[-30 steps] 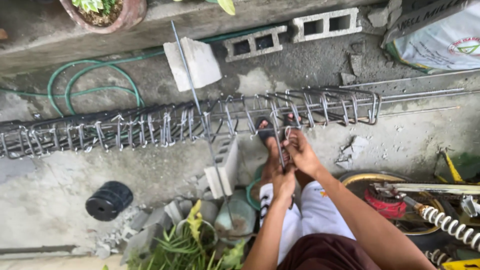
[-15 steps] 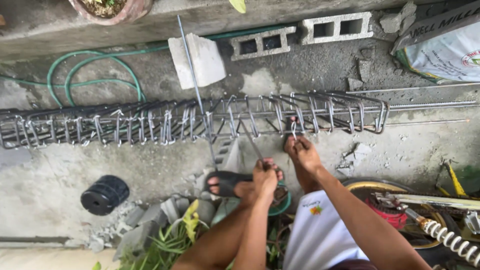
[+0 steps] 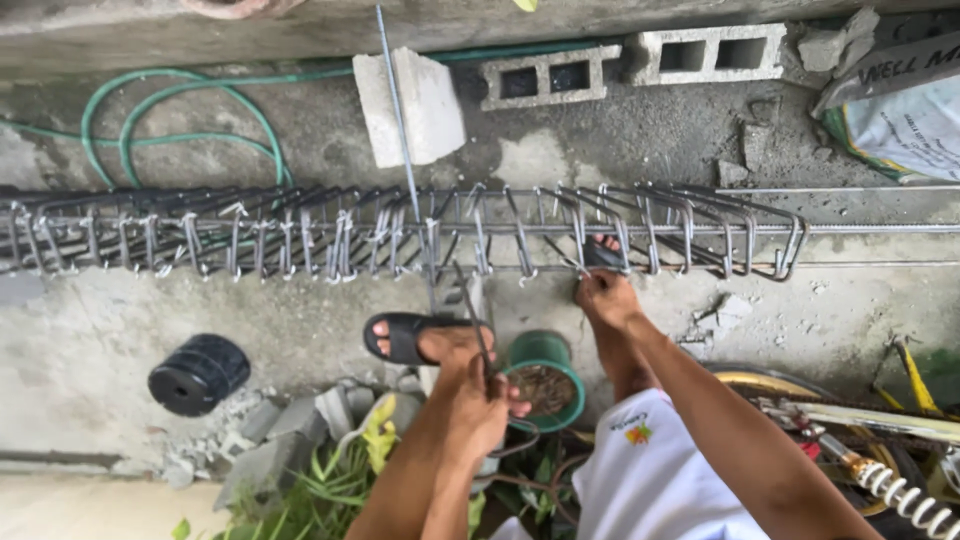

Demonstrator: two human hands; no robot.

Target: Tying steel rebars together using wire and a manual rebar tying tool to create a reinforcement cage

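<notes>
Your right grip point(image 3: 603, 298) is closed on the near lower bar of the rebar cage point(image 3: 400, 235), fingers pinched at a stirrup joint toward the cage's right end. Left grip point(image 3: 480, 410) is clamped round a thin dark hook tool point(image 3: 474, 320), well below the cage; the tool's shaft angles up toward the cage's near edge, and I cannot tell whether the tip touches it.

Rebar cage: long, lying horizontally across the concrete floor point(image 3: 90, 340), stirrups packed close, long bars sticking out past its right end.

Relative to the cage:
- Above it: green hose point(image 3: 180, 110) looped at the left, a grey slab point(image 3: 410, 105) leaning near the middle, two hollow blocks point(image 3: 630, 65) to the right, a printed sack point(image 3: 900, 110) at far right.
- Crossing it: a thin vertical rod point(image 3: 398, 110) running from the slab down into the cage's middle.
- Below it, left: a black round spool point(image 3: 198, 373), with rubble point(image 3: 300, 420) nearby.
- Below it, centre: your foot in a black sandal point(image 3: 410, 338); just beside it a green can point(image 3: 545, 375) with rusty bits inside, between your two arms.
- Inside its right part: your other foot point(image 3: 603, 250), partly hidden by the bars.
</notes>
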